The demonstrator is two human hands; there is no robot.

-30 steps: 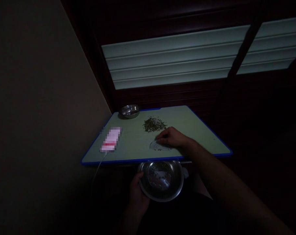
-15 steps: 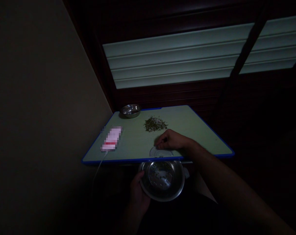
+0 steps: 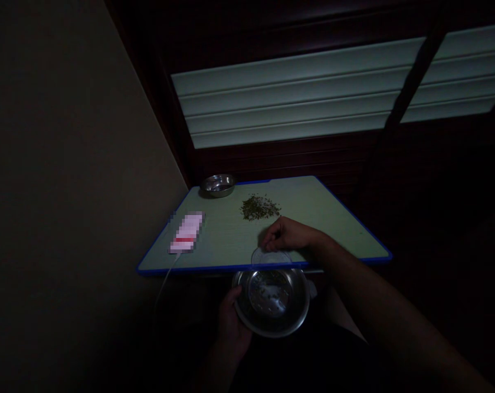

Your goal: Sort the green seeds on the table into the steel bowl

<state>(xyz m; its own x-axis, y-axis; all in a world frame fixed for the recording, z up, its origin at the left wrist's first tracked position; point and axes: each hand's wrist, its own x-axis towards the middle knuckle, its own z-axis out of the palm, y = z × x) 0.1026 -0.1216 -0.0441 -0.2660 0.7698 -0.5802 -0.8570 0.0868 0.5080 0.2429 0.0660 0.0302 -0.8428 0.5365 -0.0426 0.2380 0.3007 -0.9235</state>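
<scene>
My left hand [image 3: 234, 325] grips the left rim of a shiny metal bowl [image 3: 267, 327], thumb over the edge. The bowl is below the table's near edge, tilted toward me, with a few small pale and dark bits inside. At that edge, above the bowl, lies a clear round disc, like a plastic lid [image 3: 272, 258]. My right hand [image 3: 283, 234] has its fingers curled down on the far side of this disc, pinching it; the fingertips are partly hidden. Beyond the hand, a loose pile of small green and whitish grains [image 3: 258, 208] is spread on the tabletop.
The pale green table [image 3: 333, 224] has a blue rim. A smaller metal bowl [image 3: 218, 186] stands at its far left corner. On the left side lies a lit phone [image 3: 187, 232], blurred out, with a white cable [image 3: 165, 281] hanging off the edge. Dark wooden panels rise behind.
The clear disc has slid slightly toward me and right, reaching over the table's near edge, and my right hand has shifted a little with it. The left hand and bowl are nearly still.
</scene>
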